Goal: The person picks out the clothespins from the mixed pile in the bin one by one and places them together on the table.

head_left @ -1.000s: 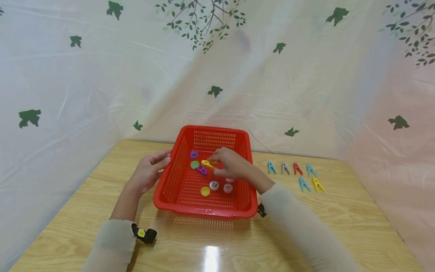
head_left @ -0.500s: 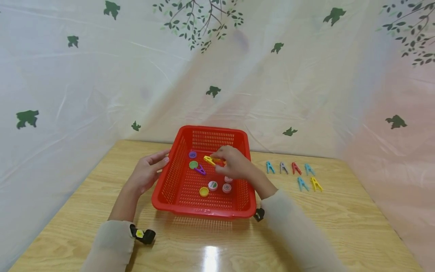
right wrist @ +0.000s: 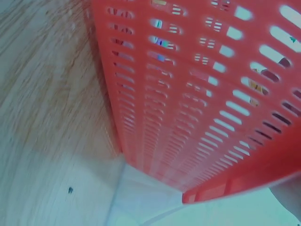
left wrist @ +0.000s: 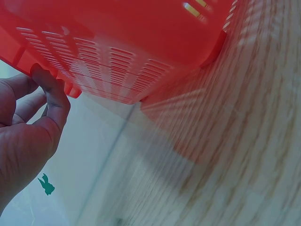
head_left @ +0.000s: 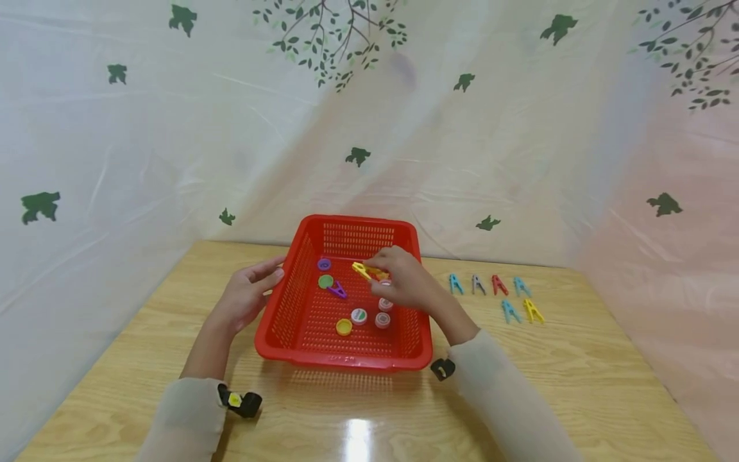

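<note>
A red plastic basket [head_left: 346,360] with slotted walls stands on the wooden table. My left hand [head_left: 245,296] grips its left rim, thumb and fingers on either side in the left wrist view. Over the inside of the basket, my right hand [head_left: 407,282] pinches a yellow clothespin [head_left: 362,271], raised off the bottom. Below lie a purple clothespin [head_left: 338,290], a green bottle cap [head_left: 326,282], a purple cap [head_left: 324,264], a yellow cap [head_left: 344,327] and several whitish-pink caps [head_left: 383,320]. In the right wrist view the basket wall [right wrist: 155,103] hides most of the right hand.
To the basket's right, several clothespins lie in two rows: blue [head_left: 456,283], grey-purple [head_left: 478,284] and red [head_left: 499,285] ones among the back row, a blue [head_left: 510,311] and a yellow one [head_left: 533,310] in front. A printed curtain [head_left: 358,128] hangs behind the table.
My right hand has lifted the yellow clothespin from the basket's bottom and moved it slightly right and up. The left hand keeps its grip on the rim.
</note>
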Available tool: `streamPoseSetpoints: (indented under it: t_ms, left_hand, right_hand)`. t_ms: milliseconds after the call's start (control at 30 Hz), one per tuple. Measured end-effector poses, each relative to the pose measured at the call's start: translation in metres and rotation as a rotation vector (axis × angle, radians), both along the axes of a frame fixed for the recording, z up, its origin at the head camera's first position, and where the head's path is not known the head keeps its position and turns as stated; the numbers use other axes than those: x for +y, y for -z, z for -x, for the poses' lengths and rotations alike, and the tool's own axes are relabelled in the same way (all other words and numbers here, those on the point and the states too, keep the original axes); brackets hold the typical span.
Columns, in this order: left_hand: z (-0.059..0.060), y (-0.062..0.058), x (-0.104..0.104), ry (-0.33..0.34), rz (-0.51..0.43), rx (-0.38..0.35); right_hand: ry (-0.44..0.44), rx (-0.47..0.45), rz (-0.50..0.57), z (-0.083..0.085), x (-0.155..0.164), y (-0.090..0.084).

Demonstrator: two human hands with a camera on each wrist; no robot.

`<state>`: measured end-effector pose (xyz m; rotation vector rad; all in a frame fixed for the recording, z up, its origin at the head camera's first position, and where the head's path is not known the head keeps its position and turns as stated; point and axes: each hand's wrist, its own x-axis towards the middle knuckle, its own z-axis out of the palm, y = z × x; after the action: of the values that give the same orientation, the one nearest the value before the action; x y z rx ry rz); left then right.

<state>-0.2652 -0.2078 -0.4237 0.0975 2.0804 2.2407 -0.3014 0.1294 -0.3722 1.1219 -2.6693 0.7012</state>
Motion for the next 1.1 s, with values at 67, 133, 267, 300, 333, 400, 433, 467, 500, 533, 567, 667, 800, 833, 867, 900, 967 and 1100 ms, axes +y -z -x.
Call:
streamPoseSetpoints:
  t_ms: [67, 133, 267, 300, 333, 400, 433, 467, 500, 533, 567, 667, 800, 833, 867, 900, 967, 1100]
  left_hand:
    - [0.000, 0.000, 0.000, -0.002, 0.000, -0.003]
    - [-0.001, 0.000, 0.000, 0.001, 0.002, -0.003]
    - [-0.002, -0.001, 0.000, 0.004, 0.011, -0.001]
    - [-0.002, -0.001, 0.000, 0.003, 0.013, -0.001]
    - [-0.002, -0.001, 0.000, 0.002, 0.014, -0.002]
    - [-0.003, -0.001, 0.000, 0.005, 0.015, 0.000]
    - [-0.003, -0.001, 0.000, 0.004, 0.014, -0.002]
    - [-0.004, -0.001, 0.000, 0.003, 0.011, -0.002]
    - [-0.004, -0.001, 0.001, 0.001, 0.009, -0.002]
    - [-0.004, -0.002, 0.001, 0.001, 0.006, -0.002]
    - [-0.004, -0.002, 0.001, 0.004, 0.005, 0.001]
    - [-0.005, -0.002, 0.000, 0.001, 0.003, 0.000]
    - [-0.006, -0.003, 0.001, 0.002, 0.001, -0.003]
    - [-0.006, -0.003, 0.001, 0.003, 0.001, -0.005]
    - [-0.006, -0.003, 0.001, 0.002, 0.000, -0.006]
    - [-0.006, -0.003, 0.001, 0.002, 0.002, -0.008]
    - [-0.005, -0.002, 0.001, 0.003, 0.008, -0.008]
    - [-0.004, -0.002, 0.000, 0.005, 0.013, -0.008]
  right_hand:
    - [0.005, 0.007, -0.002, -0.001, 0.003, -0.001]
    - [0.011, 0.018, 0.000, -0.001, 0.007, -0.002]
    - [0.015, 0.051, 0.002, -0.002, 0.013, -0.003]
    - [0.014, 0.059, -0.001, -0.002, 0.015, -0.003]
    - [0.011, 0.067, -0.002, -0.002, 0.017, -0.004]
    - [0.010, 0.077, -0.004, -0.003, 0.021, -0.005]
    - [0.010, 0.082, -0.005, -0.004, 0.024, -0.006]
    - [0.012, 0.087, -0.008, -0.004, 0.026, -0.006]
    - [0.015, 0.088, -0.008, -0.004, 0.028, -0.007]
    - [0.019, 0.088, -0.004, -0.005, 0.031, -0.008]
    - [0.026, 0.084, -0.003, -0.005, 0.033, -0.008]
    - [0.060, 0.066, -0.001, -0.007, 0.040, -0.009]
    - [0.108, 0.040, 0.013, -0.009, 0.050, -0.008]
    - [0.115, 0.041, 0.017, -0.009, 0.053, -0.007]
    - [0.120, 0.038, 0.027, -0.009, 0.056, -0.006]
    - [0.123, 0.038, 0.035, -0.010, 0.059, -0.006]
    - [0.137, 0.044, 0.045, -0.010, 0.065, -0.004]
    - [0.171, 0.061, 0.056, -0.010, 0.077, 0.000]
